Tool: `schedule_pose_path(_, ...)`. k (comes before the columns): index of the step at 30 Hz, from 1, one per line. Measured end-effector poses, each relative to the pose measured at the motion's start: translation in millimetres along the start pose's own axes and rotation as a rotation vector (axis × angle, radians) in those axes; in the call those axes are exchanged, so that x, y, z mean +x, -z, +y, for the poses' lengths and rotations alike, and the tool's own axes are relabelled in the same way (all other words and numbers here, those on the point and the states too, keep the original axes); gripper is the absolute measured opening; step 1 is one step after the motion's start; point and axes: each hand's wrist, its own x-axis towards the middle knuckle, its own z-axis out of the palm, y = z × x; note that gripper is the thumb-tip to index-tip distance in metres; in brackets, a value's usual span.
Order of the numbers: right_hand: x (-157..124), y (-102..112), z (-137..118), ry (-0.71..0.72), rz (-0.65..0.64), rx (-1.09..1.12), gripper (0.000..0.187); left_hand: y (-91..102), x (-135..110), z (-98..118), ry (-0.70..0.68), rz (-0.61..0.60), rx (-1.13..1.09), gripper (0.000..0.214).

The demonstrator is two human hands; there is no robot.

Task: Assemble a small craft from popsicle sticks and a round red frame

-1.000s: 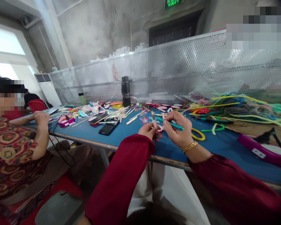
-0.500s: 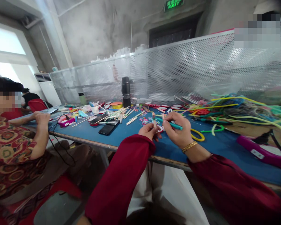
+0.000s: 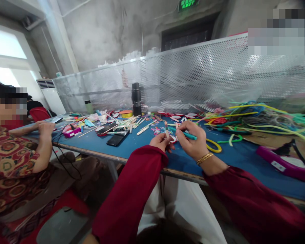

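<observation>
My left hand (image 3: 160,141) is closed, pinching a small flat craft stick (image 3: 166,130) that points upward, with a darker band near its top. Just right of it, my right hand (image 3: 194,139) is closed around a teal pen (image 3: 190,136), whose barrel sticks out past the palm. The pen's tip is too small to make out. Beside my left fingertips shows a small round white piece with a red edge (image 3: 172,139). Pink and blue bits (image 3: 157,130) lie on the table behind my hands. A yellow ring (image 3: 214,146) rests right of my right wrist.
The blue table (image 3: 142,149) carries a black phone (image 3: 117,138), loose wooden sticks (image 3: 144,130) and a black flask (image 3: 136,100). Coloured strips (image 3: 254,115) are heaped at right, near a purple device (image 3: 282,162). A perforated metal screen (image 3: 178,74) stands behind. Another person sits at left.
Both hands stay in nearly the same place, still holding the stick and the pen. The right hand and pen have shifted very slightly left.
</observation>
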Motion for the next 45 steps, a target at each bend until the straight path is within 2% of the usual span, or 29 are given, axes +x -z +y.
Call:
schedule_pose_path(14, -0.2, -0.2, -0.9, 0.018, -0.013, 0.013, 0.017, 0.4, 0.8, -0.9, 0.003, 0.006, 0.008, 0.040)
schedule_pose_path(23, -0.2, -0.8, -3.0, 0.006, -0.044, 0.037, 0.017, 5.2, 5.0, -2.0, 0.020, -0.052, 0.064, 0.043)
schedule_pose_path(33, 1.1, -0.5, -4.4, -0.007, -0.056, 0.037, 0.017, -0.1, -0.1, 1.4, 0.015, 0.007, 0.019, 0.044)
schedule_pose_path(39, 1.3, -0.8, -4.1, 0.010, -0.052, 0.040, 0.017, 1.7, 0.8, 0.1, -0.002, -0.031, 0.037, 0.043)
schedule_pose_path(45, 1.3, -0.8, -4.2, -0.009, -0.044, 0.032, 0.016, 1.0, -0.3, 1.3, 0.006, 0.002, 0.066, 0.038)
